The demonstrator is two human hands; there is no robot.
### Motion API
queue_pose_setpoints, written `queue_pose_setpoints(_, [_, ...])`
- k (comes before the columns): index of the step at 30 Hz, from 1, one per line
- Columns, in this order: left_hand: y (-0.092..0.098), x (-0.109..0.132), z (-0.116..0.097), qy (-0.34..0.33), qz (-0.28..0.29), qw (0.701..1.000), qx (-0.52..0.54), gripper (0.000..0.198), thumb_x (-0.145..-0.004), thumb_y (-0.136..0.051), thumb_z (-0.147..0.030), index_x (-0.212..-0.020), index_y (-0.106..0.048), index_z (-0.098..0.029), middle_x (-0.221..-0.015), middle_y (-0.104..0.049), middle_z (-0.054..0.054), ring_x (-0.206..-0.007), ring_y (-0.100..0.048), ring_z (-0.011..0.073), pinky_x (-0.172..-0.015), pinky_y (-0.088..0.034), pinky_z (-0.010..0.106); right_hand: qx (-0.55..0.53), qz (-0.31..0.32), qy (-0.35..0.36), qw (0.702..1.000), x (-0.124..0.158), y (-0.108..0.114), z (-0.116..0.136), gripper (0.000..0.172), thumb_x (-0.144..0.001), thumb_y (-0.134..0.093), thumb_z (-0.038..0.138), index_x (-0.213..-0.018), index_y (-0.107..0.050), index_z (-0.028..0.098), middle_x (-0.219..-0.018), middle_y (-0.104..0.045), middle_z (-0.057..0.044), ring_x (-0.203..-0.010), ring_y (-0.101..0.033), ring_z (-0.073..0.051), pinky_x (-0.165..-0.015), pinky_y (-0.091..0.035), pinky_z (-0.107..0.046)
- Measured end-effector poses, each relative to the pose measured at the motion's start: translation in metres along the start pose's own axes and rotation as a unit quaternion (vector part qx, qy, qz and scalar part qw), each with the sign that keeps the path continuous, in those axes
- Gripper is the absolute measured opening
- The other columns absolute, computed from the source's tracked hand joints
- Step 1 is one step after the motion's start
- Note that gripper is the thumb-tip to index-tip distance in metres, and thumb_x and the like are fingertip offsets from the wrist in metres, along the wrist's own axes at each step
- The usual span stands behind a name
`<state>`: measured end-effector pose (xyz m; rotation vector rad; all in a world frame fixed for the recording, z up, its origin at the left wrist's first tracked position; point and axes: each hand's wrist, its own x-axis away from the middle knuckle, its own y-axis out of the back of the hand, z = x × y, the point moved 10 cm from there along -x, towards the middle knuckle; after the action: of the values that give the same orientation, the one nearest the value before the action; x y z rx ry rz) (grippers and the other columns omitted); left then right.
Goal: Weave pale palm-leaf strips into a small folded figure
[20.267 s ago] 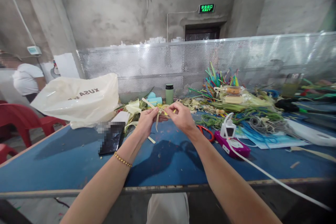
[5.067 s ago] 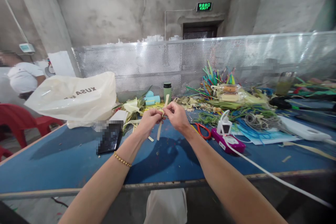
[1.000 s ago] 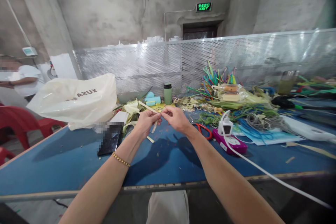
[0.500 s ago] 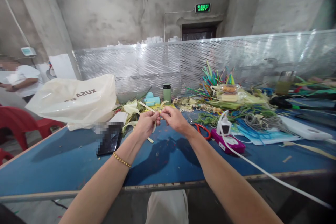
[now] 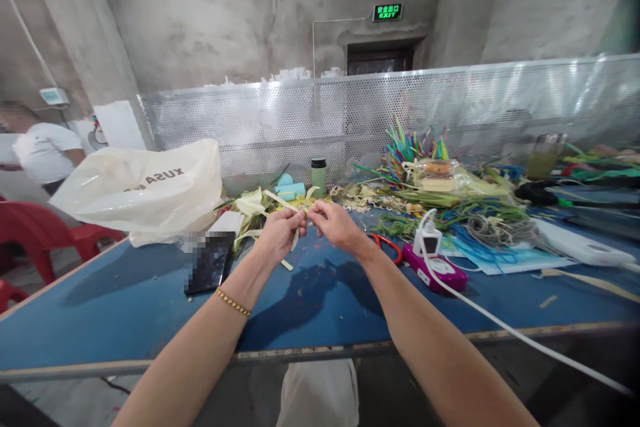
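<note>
Over the middle of the blue table, both hands meet fingertip to fingertip around pale, flat strips that look like dried leaf or straw. My left hand, with a gold bead bracelet at its wrist, is closed on a pale strip that sticks out up and to the left. My right hand pinches at the same spot, where a short strip end curls upward. How the strips cross between the fingers is too small to make out. Pale husk-like leaves lie just behind my left hand.
A black phone and a large plastic bag are on the left. Red-handled scissors, a purple power strip with a white cable, and tangled cords lie right. A green bottle stands behind.
My right hand has shifted slightly right, and the short strip end now stands up more by its fingers. My left hand keeps its grip. The person at far left has moved a little.
</note>
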<state>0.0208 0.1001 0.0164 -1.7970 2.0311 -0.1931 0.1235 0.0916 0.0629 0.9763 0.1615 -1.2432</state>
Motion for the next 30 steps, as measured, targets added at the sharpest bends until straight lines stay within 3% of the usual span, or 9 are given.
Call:
queue_pose_setpoints(5, [-0.006, 0.002, -0.003, 0.000, 0.057, 0.998, -0.030, 0.017, -0.068, -0.074, -0.020, -0.071, -0.062, -0.008, -0.062, -0.062, 0.005, -0.053, -0.056, 0.0098, -0.054, -0.041, 0.022, -0.060, -0.006, -0.041, 0.997, 0.000, 0.004, -0.008, 0.022, -0.082, -0.056, 0.035, -0.071, -0.057, 0.016, -0.058, -0.056, 0.001, -0.048, -0.047, -0.009, -0.048, -0.035, -0.023])
queue_pose_setpoints(9, [-0.015, 0.007, -0.004, 0.005, 0.086, 0.996, -0.037, 0.016, -0.066, -0.074, -0.015, -0.077, -0.065, -0.008, -0.067, -0.065, 0.006, -0.059, -0.061, 0.0128, -0.064, -0.046, 0.026, -0.172, -0.058, -0.081, 0.980, 0.002, 0.017, -0.014, 0.031, -0.075, -0.063, 0.046, -0.073, -0.059, 0.016, -0.058, -0.053, 0.003, -0.042, -0.038, -0.007, -0.040, -0.028, -0.022])
queue_pose_setpoints(15, [-0.028, 0.012, -0.012, -0.016, 0.123, 0.992, -0.039, 0.018, -0.066, -0.074, -0.018, -0.080, -0.067, -0.008, -0.070, -0.066, 0.007, -0.064, -0.061, 0.0136, -0.069, -0.047, 0.028, -0.246, -0.091, -0.089, 0.961, 0.002, 0.021, -0.017, 0.036, -0.065, -0.072, 0.048, -0.068, -0.056, 0.016, -0.055, -0.050, 0.004, -0.040, -0.038, -0.006, -0.037, -0.027, -0.021])
queue_pose_setpoints(22, [-0.020, 0.010, -0.015, -0.044, 0.087, 0.994, -0.055, 0.024, -0.066, -0.077, -0.026, -0.077, -0.066, -0.008, -0.065, -0.065, 0.005, -0.060, -0.060, 0.0129, -0.064, -0.048, 0.028, -0.247, -0.074, -0.081, 0.963, 0.002, 0.014, -0.015, 0.038, -0.068, -0.069, 0.052, -0.064, -0.054, 0.017, -0.053, -0.050, 0.004, -0.039, -0.037, -0.006, -0.036, -0.027, -0.021])
queue_pose_setpoints(30, [-0.017, 0.010, -0.021, -0.096, 0.041, 0.986, -0.129, 0.020, -0.066, -0.074, -0.026, -0.073, -0.065, -0.010, -0.061, -0.064, 0.003, -0.054, -0.057, 0.0107, -0.057, -0.046, 0.024, -0.198, -0.100, -0.100, 0.970, 0.002, 0.015, -0.020, 0.040, -0.068, -0.067, 0.050, -0.054, -0.047, 0.018, -0.043, -0.042, 0.005, -0.039, -0.033, -0.006, -0.040, -0.026, -0.023])
